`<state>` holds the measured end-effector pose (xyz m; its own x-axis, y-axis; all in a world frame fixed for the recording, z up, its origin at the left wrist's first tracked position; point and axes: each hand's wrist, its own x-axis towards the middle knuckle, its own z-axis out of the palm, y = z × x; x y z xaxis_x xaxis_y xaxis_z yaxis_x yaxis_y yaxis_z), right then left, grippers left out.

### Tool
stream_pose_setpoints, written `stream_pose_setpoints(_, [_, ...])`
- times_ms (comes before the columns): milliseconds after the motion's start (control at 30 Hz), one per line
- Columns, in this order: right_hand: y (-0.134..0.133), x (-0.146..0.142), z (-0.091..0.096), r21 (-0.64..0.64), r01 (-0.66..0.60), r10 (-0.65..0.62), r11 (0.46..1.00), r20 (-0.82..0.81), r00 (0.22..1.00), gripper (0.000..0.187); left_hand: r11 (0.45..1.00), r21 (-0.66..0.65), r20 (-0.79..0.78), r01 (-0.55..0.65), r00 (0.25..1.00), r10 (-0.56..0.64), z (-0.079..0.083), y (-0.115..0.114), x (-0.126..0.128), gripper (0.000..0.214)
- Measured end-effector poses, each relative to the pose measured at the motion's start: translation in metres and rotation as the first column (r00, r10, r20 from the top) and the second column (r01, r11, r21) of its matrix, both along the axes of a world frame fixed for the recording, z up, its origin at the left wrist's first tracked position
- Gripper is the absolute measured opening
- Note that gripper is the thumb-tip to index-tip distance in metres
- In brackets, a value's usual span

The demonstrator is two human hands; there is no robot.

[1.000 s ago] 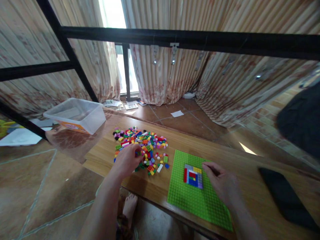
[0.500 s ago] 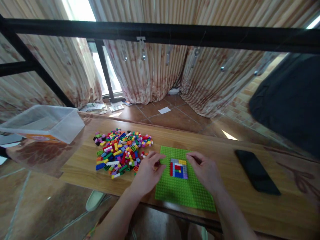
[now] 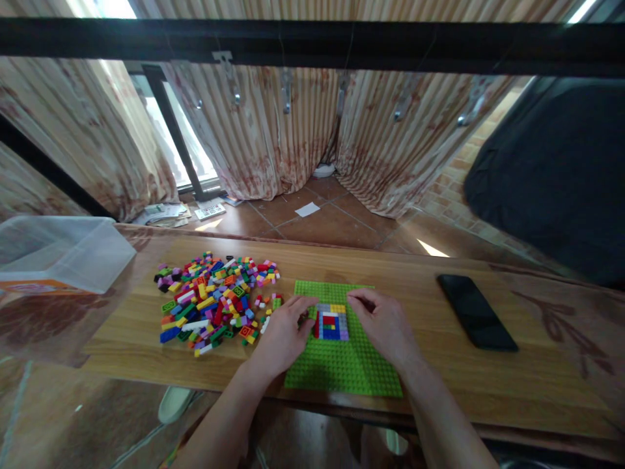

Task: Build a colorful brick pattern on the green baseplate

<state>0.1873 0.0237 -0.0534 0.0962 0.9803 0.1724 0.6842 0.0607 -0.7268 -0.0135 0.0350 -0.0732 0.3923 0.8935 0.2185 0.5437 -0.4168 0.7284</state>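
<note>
A green studded baseplate (image 3: 342, 371) lies on the wooden table. On it, a small square of toy bricks (image 3: 333, 322) in red, blue, white, grey, purple and yellow is pressed together. My left hand (image 3: 288, 332) is at the square's left side, over the plate's left edge, its thumb and forefinger bent but apart. No brick shows clearly between them. My right hand (image 3: 385, 326) hovers over the plate's right part, thumb and forefinger pinched together beside the square's upper right corner. Whatever those fingertips hold, if anything, is too small or hidden to tell.
A heap of loose mixed bricks (image 3: 209, 306) spreads to the left of the plate. A clear plastic bin (image 3: 97, 254) stands at the far left. The black phone (image 3: 476, 311) lies on the right. Beyond the table runs a dark bar (image 3: 312, 45) before curtains.
The view has shifted, so the table things appear farther left and slightly higher. The left thumb and forefinger have come nearer the brick square. My right hand stays pinched over the plate.
</note>
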Motion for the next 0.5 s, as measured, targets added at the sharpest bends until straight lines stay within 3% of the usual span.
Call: stream_pose_setpoints(500, [0.002,-0.004,-0.003,-0.007,-0.048,0.048,0.999,0.019,0.999,0.022,0.999,0.001,-0.002,-0.04,0.999,0.04,0.0,0.005,0.012,0.035])
